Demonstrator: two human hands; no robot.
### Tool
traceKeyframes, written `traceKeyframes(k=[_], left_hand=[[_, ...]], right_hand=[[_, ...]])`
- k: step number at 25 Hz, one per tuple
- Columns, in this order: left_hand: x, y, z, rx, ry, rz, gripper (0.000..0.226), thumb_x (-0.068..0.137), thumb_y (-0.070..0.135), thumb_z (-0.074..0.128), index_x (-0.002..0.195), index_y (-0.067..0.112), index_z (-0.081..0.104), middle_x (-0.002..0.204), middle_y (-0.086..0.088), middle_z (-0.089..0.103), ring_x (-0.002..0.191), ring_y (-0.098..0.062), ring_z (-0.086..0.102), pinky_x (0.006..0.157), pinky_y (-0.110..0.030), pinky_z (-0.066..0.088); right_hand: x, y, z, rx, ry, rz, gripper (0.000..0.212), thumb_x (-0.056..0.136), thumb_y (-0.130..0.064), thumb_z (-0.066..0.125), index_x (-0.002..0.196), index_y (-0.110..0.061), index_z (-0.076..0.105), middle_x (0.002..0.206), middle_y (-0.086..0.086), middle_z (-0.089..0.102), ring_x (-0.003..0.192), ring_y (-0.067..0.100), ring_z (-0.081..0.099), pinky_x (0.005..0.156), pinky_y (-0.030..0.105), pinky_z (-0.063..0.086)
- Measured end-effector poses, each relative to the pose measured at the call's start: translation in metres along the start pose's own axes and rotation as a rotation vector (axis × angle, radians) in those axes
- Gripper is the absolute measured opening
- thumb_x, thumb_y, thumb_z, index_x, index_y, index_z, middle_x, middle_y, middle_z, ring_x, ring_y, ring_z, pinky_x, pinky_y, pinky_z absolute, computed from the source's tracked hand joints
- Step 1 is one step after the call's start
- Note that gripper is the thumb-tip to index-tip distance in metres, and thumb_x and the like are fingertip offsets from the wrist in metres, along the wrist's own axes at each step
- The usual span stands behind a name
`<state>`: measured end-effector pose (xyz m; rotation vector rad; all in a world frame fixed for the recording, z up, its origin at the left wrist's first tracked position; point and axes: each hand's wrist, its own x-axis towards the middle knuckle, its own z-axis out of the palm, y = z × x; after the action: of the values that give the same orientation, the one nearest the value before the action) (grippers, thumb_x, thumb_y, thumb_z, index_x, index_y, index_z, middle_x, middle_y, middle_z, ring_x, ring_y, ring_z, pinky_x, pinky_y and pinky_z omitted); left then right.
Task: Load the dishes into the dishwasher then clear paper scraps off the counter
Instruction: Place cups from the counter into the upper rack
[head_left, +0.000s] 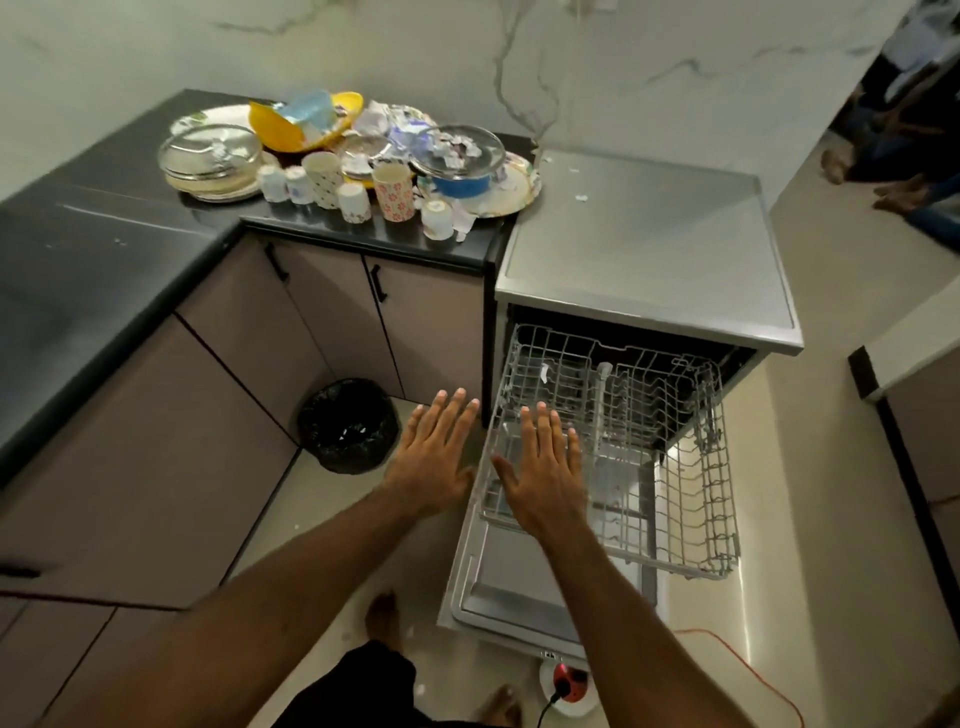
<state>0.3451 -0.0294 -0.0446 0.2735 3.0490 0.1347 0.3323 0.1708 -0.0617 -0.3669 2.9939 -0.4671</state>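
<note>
The dishwasher stands open at the right, its door folded down and its wire rack pulled out, holding no dishes. My left hand hovers flat, fingers straight, just left of the rack. My right hand is also flat and spread, above the rack's near left corner. Neither holds anything. On the black counter behind sits a heap of dishes: steel plates with a glass lid, yellow bowls, patterned cups, a blue bowl under a glass lid, and torn paper scraps.
A black-lined bin stands on the floor in the cabinet corner, left of the dishwasher. A red plug and orange cable lie on the floor by the door's front edge. My bare feet are below. People's feet show at the far right.
</note>
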Motion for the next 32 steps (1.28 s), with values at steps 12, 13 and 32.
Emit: traceKeyframes(k=[12, 13, 32], left_hand=[[0.042, -0.205, -0.053, -0.036, 0.033, -0.096, 0.096, 0.097, 0.059, 0.053, 0.165, 0.021, -0.004, 0.171, -0.001, -0.016, 0.156, -0.023, -0.02, 0.128, -0.046, -0.005], [0.047, -0.222, -0.058, -0.042, 0.027, -0.093, 0.096, 0.097, 0.058, 0.053, 0.165, 0.02, -0.003, 0.171, -0.001, -0.015, 0.156, -0.023, -0.019, 0.128, -0.046, -0.005], [0.196, -0.323, -0.088, -0.068, -0.109, 0.072, 0.096, 0.098, 0.055, 0.053, 0.165, 0.02, -0.006, 0.171, -0.002, -0.016, 0.157, -0.023, -0.017, 0.128, -0.045, -0.005]], right_hand=[[0.132, -0.139, 0.028, -0.047, 0.097, 0.034, 0.082, 0.105, -0.071, 0.02, 0.169, -0.022, 0.005, 0.177, 0.006, -0.002, 0.162, 0.023, -0.007, 0.131, 0.048, -0.002], [0.142, -0.154, 0.029, -0.034, 0.098, 0.05, 0.082, 0.105, -0.07, 0.021, 0.169, -0.022, 0.005, 0.177, 0.006, -0.002, 0.162, 0.024, -0.007, 0.131, 0.047, -0.002], [0.294, -0.19, 0.017, -0.05, 0.098, 0.16, 0.082, 0.105, -0.069, 0.022, 0.168, -0.023, -0.006, 0.175, 0.006, -0.013, 0.161, 0.024, -0.013, 0.131, 0.049, -0.003]])
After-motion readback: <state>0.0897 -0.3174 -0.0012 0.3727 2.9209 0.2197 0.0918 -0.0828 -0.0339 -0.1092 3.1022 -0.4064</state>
